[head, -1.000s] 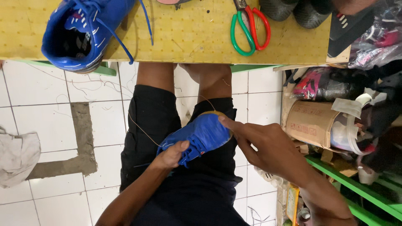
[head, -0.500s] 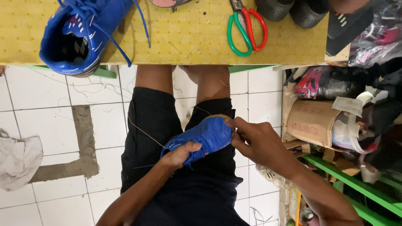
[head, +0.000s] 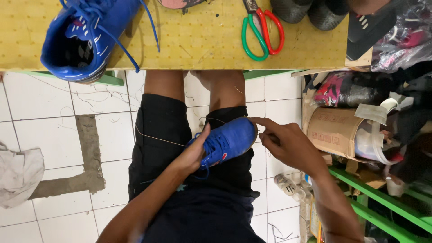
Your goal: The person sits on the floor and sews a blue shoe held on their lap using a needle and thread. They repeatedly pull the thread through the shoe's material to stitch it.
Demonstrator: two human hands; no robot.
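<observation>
A blue sports shoe [head: 227, 143] lies across my lap, toe pointing right. My left hand [head: 194, 154] grips its laced upper from the left. My right hand [head: 283, 143] is at the toe end, its index finger stretched onto the sole edge and the other fingers curled. A thin tan thread [head: 158, 139] runs from the shoe leftward across my black shorts [head: 162, 135] and loops back over the toe. Whether my right hand pinches a needle or the thread is too small to tell.
A second blue shoe [head: 85, 36] with loose laces sits on the yellow pegboard bench [head: 202, 45]. Scissors [head: 262, 28] with one green and one red handle lie there too. A cardboard box [head: 332, 130], bags and a green shelf [head: 382, 202] crowd the right. A grey rag [head: 18, 173] lies on the tiled floor.
My right hand has drawn back to the toe end with its index finger stretched out. The shoe has shifted slightly toward my right and the thread now lies tauter across my thigh.
</observation>
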